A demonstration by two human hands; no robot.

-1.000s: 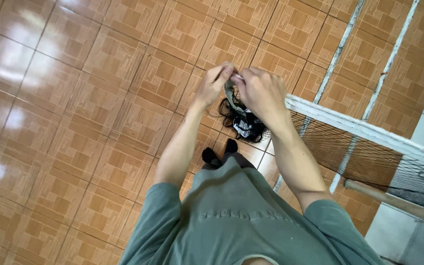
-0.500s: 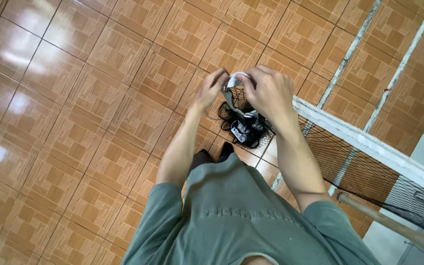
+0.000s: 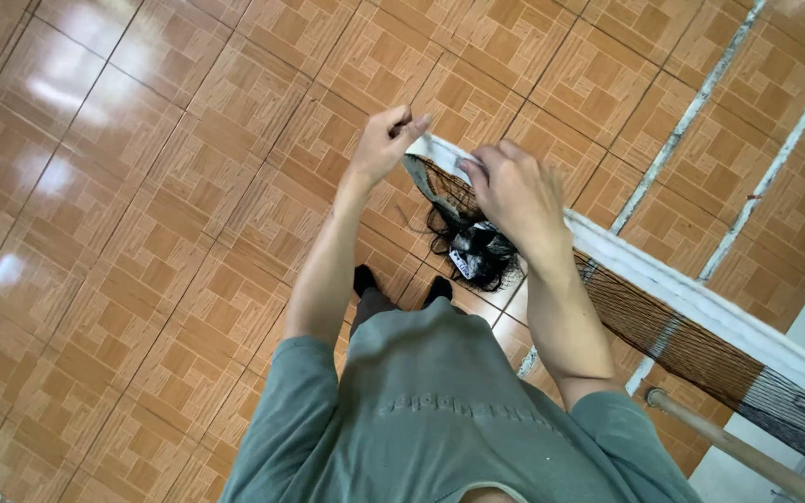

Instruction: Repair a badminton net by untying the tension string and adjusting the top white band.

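Net (image 3: 663,307) with white top band (image 3: 691,298), its end held up over the tiled floor (image 3: 142,233). Left hand (image 3: 382,144) pinches the band's end; right hand (image 3: 514,191) closes on it just beside. A dark bundle (image 3: 475,250) hangs below. Good practice, probably: keep both grips tight and the band flat.

Net (image 3: 701,317): runs from my hands out to the right. My left hand (image 3: 386,142) pinches its end at the left; my right hand (image 3: 514,191) grips its top band just right. Loose netting bundle (image 3: 477,251): below my hands, on the floor (image 3: 142,233). Pole (image 3: 738,447): near right, under the net.
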